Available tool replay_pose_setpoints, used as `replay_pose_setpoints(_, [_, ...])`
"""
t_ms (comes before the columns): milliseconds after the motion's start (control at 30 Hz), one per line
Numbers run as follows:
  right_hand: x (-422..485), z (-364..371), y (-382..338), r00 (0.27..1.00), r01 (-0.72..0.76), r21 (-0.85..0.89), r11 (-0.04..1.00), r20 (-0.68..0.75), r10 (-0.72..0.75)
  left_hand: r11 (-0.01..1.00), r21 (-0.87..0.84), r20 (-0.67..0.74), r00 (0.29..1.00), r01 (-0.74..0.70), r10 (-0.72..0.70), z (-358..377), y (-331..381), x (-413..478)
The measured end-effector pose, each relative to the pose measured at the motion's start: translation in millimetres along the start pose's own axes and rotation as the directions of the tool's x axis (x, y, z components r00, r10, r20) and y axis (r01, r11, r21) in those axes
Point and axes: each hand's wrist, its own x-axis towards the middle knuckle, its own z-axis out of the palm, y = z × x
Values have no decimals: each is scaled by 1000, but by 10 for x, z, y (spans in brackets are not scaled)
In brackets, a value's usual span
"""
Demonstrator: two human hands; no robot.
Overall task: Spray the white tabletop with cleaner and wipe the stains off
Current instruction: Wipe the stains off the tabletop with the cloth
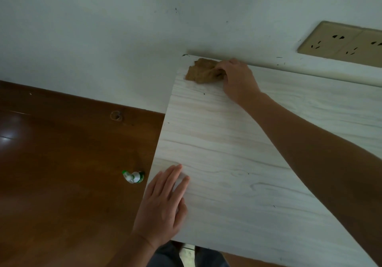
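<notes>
Left hand [163, 202]: lay palm down on the near left corner of the white wood-grain counter [237, 163], with the fingers straight and close together and nothing in its hold.
Right hand [237, 78]: reached across to the far left corner, its fingers curled over a crumpled brown cloth [201, 71] and pressing it onto the counter.
Crumpled brown cloth: sat bunched on the far left corner of the counter, close to the wall, with its right end under the right hand's fingers.
Counter: was white with pale grey grain, and its far edge ran along the wall. A few small dark specks [204, 93] showed on it, one just on the near side of the cloth.
Small white and green spray bottle [134, 177]: was on the dark brown wooden floor [62, 163], just beside the counter's left edge and near the left hand, with neither hand touching it.
Pale painted wall [103, 29]: bore scattered small dark marks and, at the right above the counter, a beige double socket plate [341, 41].
</notes>
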Motion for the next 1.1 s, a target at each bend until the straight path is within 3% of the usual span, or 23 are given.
replay_pose_setpoints(167, [-266, -175, 36, 990, 75, -63, 995, 120, -67, 1000, -6, -12, 1000, -5, 5, -12, 1, -3])
replay_pose_setpoints(300, [-399, -39, 50, 987, 156, -107, 982, 55, -151, 1000, -4, -14, 1000, -7, 7, -26, 13, 10])
replay_pose_setpoints(533, [-319, 188, -59, 998, 38, 5, 999, 40, -39, 1000, 23, 11, 1000, -4, 4, -19, 4, 9])
replay_pose_setpoints(800, [-719, 94, -224, 995, -75, -75, 994, 59, 80, 1000, 12, -5, 1000, -17, 17, -25, 7, 8])
replay_pose_setpoints(933, [-1027, 43, -226, 982, -117, -1, 993, 150, 116, 1000, 13, 0, 1000, -19, 19, -14, -8, 13])
replay_pose_setpoints(1100, [-1504, -250, -225, 930, -294, 44, 955, 243, 275, 1000, 10, 4, 1000, -23, 23, -44, -2, 22])
